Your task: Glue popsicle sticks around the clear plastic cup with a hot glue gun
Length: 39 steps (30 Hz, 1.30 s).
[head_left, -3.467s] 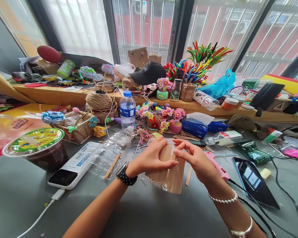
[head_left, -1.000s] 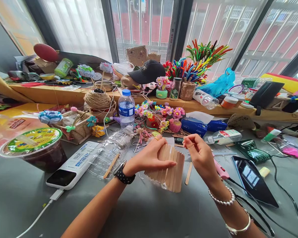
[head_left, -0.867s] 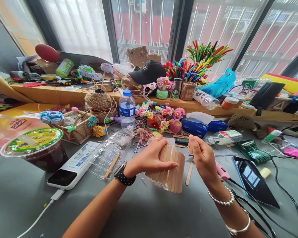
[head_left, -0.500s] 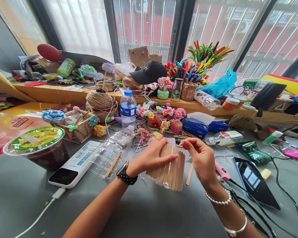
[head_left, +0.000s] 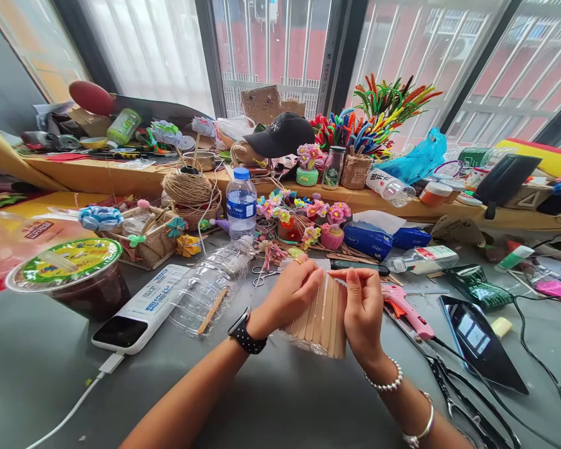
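A clear plastic container clad in upright wooden craft sticks [head_left: 325, 318] stands on the grey table [head_left: 271, 399] in front of me. My left hand [head_left: 290, 293] wraps its left side, fingers closed over the stick tops. My right hand [head_left: 362, 308] grips the right side, fingers curled onto the outermost sticks. A pink hot glue gun [head_left: 404, 305] lies just right of my right hand.
An empty clear bottle [head_left: 210, 284] with a stick on it, a white power bank [head_left: 140, 312], a lidded cup [head_left: 70, 274] lie left. A phone [head_left: 479, 343], cables and scissors [head_left: 453, 390] lie right. Water bottle [head_left: 240, 202], twine [head_left: 187, 187], tissue packs [head_left: 369, 240] and craft flowers crowd the back.
My right hand, lifted clear of the sticks with fingertips pinched a second ago, has come down and closed on the right side of the stick-covered container. The left hand kept its hold.
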{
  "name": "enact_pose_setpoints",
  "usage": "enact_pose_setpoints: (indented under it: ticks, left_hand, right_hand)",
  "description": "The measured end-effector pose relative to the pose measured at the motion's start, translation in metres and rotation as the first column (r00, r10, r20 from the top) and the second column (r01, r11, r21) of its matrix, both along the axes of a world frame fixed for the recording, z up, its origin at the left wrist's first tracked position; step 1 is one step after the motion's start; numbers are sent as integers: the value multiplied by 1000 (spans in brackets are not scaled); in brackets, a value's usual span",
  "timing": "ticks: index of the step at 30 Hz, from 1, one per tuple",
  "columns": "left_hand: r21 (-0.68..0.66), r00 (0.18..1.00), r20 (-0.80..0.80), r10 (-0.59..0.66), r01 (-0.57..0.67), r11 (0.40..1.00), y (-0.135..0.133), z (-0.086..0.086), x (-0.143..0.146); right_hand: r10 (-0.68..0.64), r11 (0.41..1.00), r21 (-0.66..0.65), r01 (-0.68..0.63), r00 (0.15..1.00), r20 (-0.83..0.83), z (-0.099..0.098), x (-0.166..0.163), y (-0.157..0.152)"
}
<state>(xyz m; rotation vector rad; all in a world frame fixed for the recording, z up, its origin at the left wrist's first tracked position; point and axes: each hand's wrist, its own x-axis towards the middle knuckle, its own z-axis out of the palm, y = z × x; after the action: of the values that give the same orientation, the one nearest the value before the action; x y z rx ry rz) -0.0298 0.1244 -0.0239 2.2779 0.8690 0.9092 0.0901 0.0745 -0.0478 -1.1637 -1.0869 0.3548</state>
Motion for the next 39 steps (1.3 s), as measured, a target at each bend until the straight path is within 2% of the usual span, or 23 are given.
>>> enact_pose_setpoints:
  ticks: [8,33,39]
  left_hand:
    - [-5,1000,9,19,-19,1000,-1,1,1]
    - [-6,999,-26,22,-23,1000,-3,3,2]
    - [-22,996,-89,-16,14,1000,-4,11,-3]
  right_hand:
    - [-46,999,28,45,997,69,-3,-2,0]
    - [-31,999,23,29,997,68,-2,-2,-1]
    - [-18,1000,17,17,999,50,-2,-3,-1]
